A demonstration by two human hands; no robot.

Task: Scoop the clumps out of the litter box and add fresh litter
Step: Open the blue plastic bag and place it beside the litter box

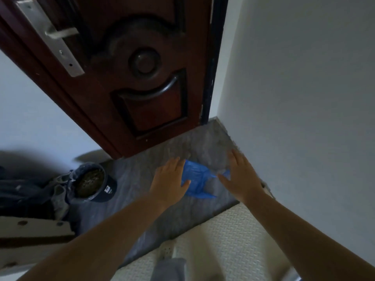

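Near L: pale box (30,230), cut off by frame edge. Mid-floor: left hand (170,179) and right hand (241,177), both flat w/ fingers straight, gripping nothing, flank blue bag (195,179) on grey floor (140,179); left thumb overlaps bag edge, contact unclear. Farther L: bag-lined bucket (110,187) w/ brown granules; dark bundle (20,189) beside it unidentifiable.
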